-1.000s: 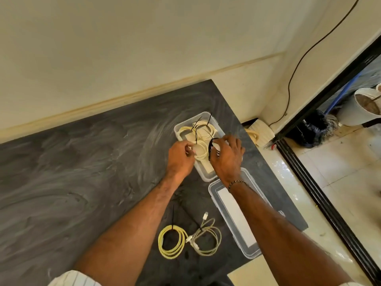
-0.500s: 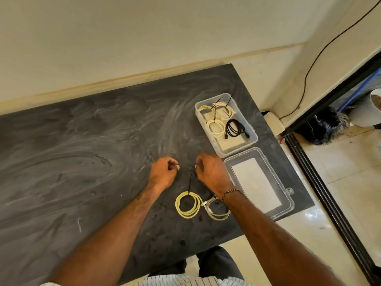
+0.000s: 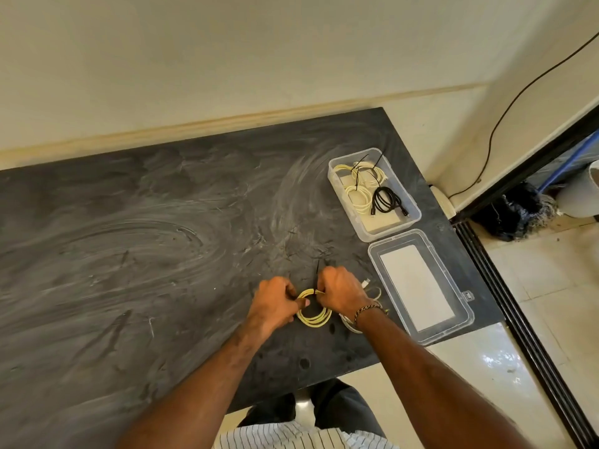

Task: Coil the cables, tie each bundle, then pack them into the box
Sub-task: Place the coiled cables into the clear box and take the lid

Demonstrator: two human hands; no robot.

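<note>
both fists curled knuckles-up on the table [image 3: 129, 254], just left of the lid [image 3: 421, 286]: left hand [image 3: 275, 303] pinches the yellow coil [image 3: 314, 315] on its left side, right hand [image 3: 340, 293] grips its top by the black tie [image 3: 317, 266]. one white coil [image 3: 350, 322] half hidden under the right wrist. the box [image 3: 372, 234], beyond the lid, holds one black coil [image 3: 385, 199] and about three pale ones.

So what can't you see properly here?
- Head view: white cable, mostly under the right hand.
- Yellow coil: its top, and whether its black tie is fastened, hidden by both grips, left hand included.
- Box: cable count, too tangled.
</note>
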